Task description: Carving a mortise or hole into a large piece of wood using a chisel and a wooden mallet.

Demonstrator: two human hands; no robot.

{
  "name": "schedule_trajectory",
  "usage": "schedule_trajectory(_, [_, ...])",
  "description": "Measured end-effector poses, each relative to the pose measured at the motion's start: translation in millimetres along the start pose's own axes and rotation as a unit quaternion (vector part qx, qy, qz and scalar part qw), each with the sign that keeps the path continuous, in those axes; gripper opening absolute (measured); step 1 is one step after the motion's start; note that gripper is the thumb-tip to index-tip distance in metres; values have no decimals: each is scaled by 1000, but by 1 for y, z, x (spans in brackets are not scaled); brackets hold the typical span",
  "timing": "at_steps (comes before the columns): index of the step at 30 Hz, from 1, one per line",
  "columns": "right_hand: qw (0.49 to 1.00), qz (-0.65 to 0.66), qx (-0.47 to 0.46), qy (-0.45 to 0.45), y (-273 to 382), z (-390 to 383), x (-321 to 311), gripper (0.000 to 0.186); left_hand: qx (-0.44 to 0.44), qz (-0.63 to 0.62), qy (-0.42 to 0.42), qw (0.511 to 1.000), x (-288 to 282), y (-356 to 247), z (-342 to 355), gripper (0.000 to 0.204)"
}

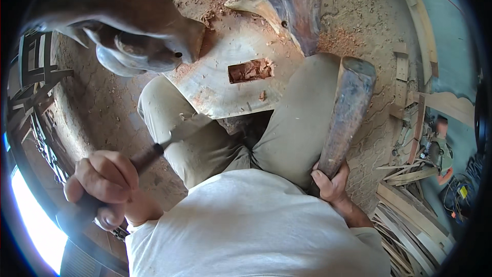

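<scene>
My left hand [107,180] is wrapped round the dark handle of a chisel [188,128], raised at the left. Its flat metal blade points up and to the right, over my left thigh. In my right hand [332,182] I grip the lower end of a thick wooden mallet [351,105], which stands along my right thigh with its broad, worn end away from me. Between and beyond my knees lies a pale wooden slab [225,43]. A rectangular mortise [251,71] with rough reddish walls is cut into it, and neither tool touches it.
Large dark, polished wood pieces [138,20] rise at the far left and far middle. Reddish chips [205,0] are scattered over the slab and floor. Planks and offcuts [410,210] line the right side, near a power tool [439,149] and cables. Dark frames [38,72] stand at left.
</scene>
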State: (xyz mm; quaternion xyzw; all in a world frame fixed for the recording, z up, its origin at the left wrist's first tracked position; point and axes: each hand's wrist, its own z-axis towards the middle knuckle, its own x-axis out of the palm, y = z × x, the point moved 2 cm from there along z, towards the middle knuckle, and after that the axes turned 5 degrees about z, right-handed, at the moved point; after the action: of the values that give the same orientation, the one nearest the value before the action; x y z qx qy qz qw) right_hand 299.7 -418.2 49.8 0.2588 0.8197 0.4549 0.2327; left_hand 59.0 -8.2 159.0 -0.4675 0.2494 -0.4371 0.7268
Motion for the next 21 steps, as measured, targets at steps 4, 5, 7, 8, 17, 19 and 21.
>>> schedule_trajectory(4, [1000,-6,28,6,-9,-4,-5,28,-52,-71,18,996,9,15,7,80])
schedule_trajectory(5, [999,6,29,11,-2,-2,-4,28,-55,-70,17,996,13,18,12,80])
schedule_trajectory(7, [999,22,29,16,4,-2,-2,28,-65,-80,44,994,24,24,26,79])
schedule_trajectory(8, [999,27,30,12,5,-4,-3,28,-65,-79,47,994,30,26,29,79])
schedule_trajectory(17, [998,39,44,-30,18,-41,-1,36,-24,34,11,999,83,46,60,81])
schedule_trajectory(19, [998,14,50,-31,19,-62,3,38,6,6,78,997,77,52,57,79])
schedule_trajectory(21, [992,63,40,-106,19,-89,7,36,12,30,51,998,80,48,55,80])
